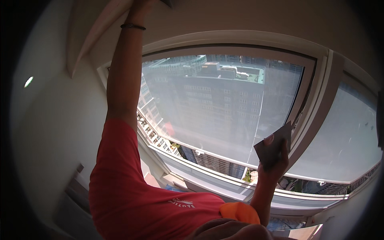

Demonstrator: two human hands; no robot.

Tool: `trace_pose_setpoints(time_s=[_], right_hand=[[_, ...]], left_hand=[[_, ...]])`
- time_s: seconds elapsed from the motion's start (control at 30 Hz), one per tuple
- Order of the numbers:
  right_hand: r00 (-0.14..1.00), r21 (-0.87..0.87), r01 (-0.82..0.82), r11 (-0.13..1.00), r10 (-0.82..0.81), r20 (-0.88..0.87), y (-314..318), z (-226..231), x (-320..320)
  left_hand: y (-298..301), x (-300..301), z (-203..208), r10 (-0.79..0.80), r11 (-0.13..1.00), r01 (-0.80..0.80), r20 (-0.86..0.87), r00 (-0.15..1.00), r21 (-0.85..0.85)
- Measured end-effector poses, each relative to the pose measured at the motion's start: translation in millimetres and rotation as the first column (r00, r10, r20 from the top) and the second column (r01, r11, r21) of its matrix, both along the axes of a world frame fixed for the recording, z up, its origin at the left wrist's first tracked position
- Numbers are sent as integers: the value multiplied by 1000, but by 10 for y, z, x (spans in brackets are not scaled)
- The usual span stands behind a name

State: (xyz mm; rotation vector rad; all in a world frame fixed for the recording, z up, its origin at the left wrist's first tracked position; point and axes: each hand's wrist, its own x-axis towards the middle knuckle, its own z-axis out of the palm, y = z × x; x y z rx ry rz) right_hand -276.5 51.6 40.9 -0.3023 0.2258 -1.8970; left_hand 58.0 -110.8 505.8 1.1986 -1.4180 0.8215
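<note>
Right hand [277, 168] gripping dark flat plate [274, 151] at four o'clock; left hand [140, 9] reaching toward eleven, cut off, grip: cannot tell.

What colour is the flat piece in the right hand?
The flat piece is dark grey; the head view shows it best.

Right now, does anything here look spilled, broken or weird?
Nothing looks spilled or broken. The window frame looks bent, but that's probably the wide lens. The dark flat plate sits tilted in the right hand.
</note>
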Motion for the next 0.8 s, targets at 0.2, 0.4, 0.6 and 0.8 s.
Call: trace_pose_setpoints(time_s=[0.2,0.4,0.6,0.8], right_hand=[[998,5,-2,1000,2,55,67,134,-74],[999,-22,38,999,-37,25,133,152,-158],[983,4,159,987,-158,-96,187,117,-206],[989,40,145,989,-143,-35,217,200,-212]], left_hand=[[41,-650,41,-105,982,113,60,993,-151],[68,-1310,77,-149,944,246,383,912,-219],[246,-2082,-37,-137,912,267,382,914,-312],[522,-2481,-147,-6,910,262,622,783,-321]])
